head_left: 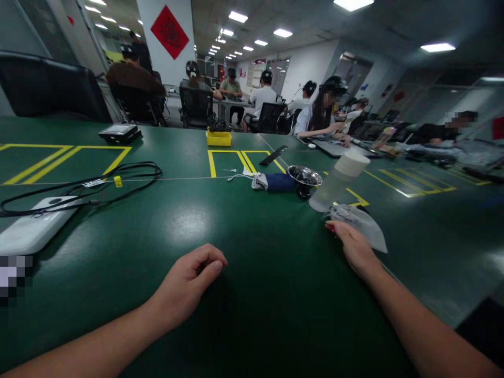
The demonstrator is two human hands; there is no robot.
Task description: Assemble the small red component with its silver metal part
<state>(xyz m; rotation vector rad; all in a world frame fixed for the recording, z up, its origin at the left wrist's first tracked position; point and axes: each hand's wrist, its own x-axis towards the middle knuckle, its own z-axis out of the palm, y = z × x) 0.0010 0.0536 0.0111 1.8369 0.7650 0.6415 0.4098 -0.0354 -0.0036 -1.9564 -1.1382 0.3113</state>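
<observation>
My left hand (189, 286) rests on the green table (260, 310) with its fingers curled in and nothing visible in them. To the right, my right hand (356, 249) reaches forward, fingers bent together; a small reddish spot (331, 227) shows at the fingertips, too small to name. Just beyond and beside that hand lies a grey cloth pouch (364, 227); whether the fingers touch it is unclear. Behind the pouch stands a frosted bottle with a cream lid (334, 184). Left of the bottle are a shiny metal bowl on a dark base (304, 178) and a rolled dark blue cloth item (277, 182).
A white phone (37, 226) and a looped black cable (118, 176) lie at left. Farther back are a black box-like device (119, 134), a yellow bin (219, 138) and a dark flat strip (273, 155). Yellow tape marks the table. A person sits at a laptop (336, 148) across.
</observation>
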